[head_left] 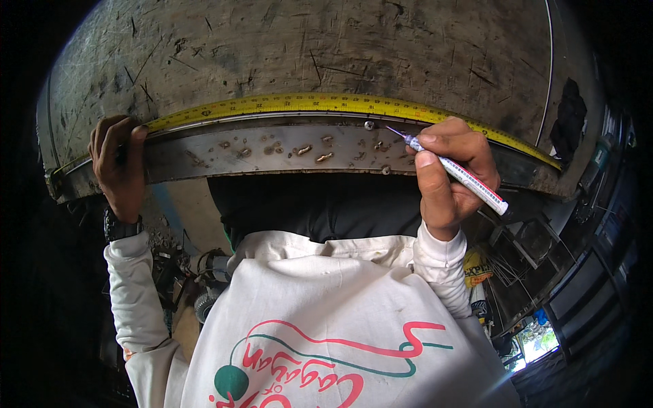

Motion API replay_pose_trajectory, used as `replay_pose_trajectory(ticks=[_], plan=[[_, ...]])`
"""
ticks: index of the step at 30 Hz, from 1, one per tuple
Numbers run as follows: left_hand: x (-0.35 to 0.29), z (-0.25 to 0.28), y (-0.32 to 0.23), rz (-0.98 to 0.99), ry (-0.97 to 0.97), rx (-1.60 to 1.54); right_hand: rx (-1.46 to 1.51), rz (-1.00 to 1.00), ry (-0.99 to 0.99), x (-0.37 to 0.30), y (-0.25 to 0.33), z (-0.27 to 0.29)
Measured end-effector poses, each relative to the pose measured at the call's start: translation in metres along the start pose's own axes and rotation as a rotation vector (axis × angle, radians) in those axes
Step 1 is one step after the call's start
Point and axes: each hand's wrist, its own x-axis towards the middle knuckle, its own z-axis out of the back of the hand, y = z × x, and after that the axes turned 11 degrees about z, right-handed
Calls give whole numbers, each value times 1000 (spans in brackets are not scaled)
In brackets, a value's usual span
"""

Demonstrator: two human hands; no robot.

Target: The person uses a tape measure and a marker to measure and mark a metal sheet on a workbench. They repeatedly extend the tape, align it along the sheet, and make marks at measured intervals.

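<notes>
Nearest, a white printed top (326, 282) fills the foreground. Just beyond it, the right hand (454, 173) holds a white marker (471, 181), tip pointing left, over a pitted metal strip (252, 147). The left hand (117, 166) curls over the left part of a yellow tape measure (299, 103); how firmly it grips, I cannot tell. The tape runs along the strip's far side, partly hidden by the right hand. Beyond spreads a scratched brown table (299, 51), with a cluttered floor below. A dark cloth (570, 115) lies near the tape's right end.
</notes>
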Motion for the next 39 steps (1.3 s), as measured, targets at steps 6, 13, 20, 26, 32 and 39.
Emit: replay_pose_trajectory(ticks=[6, 13, 20, 26, 32, 39], plan=[[1, -3, 0, -20, -22, -1, 20, -22, 47, 8, 5, -23], [1, 0, -2, -8, 3, -7, -47, 34, 98, 7, -4, -41], [1, -1, -1, -16, -10, -2, -104, 69, 117, 8, -6, -45], [1, -1, 0, -7, -15, -4, -96, 66, 141, 8, -5, -45], [1, -3, 1, -22, -41, -7, 27, -23, 122, 9, -1, -39], [2, -2, -4, -34, -40, -12, 88, 8, 96, 7, -5, -40]])
